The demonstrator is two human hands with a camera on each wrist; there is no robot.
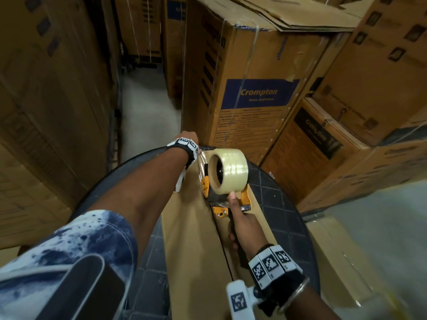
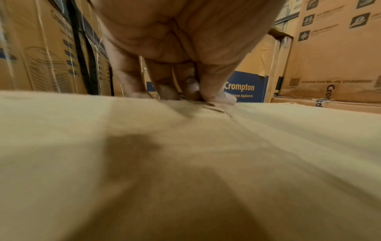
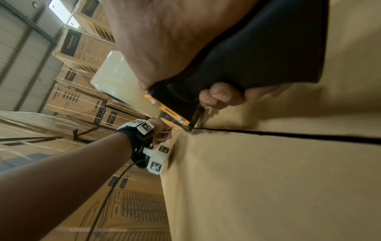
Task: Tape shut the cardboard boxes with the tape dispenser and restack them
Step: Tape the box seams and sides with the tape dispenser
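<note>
The box lies lengthwise on a dark round table, its top seam running near to far. The right hand clenches the handle of the dispenser, forefinger on the tape roll, over the seam's far part. The left hand presses straight fingertips onto the box's far edge, beside the dispenser, gripping nothing.

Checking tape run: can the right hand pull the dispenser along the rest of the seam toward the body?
Probably yes. The right hand grips the tape dispenser over the seam, which looks bare toward the body; the left hand presses at the box's far edge.
</note>
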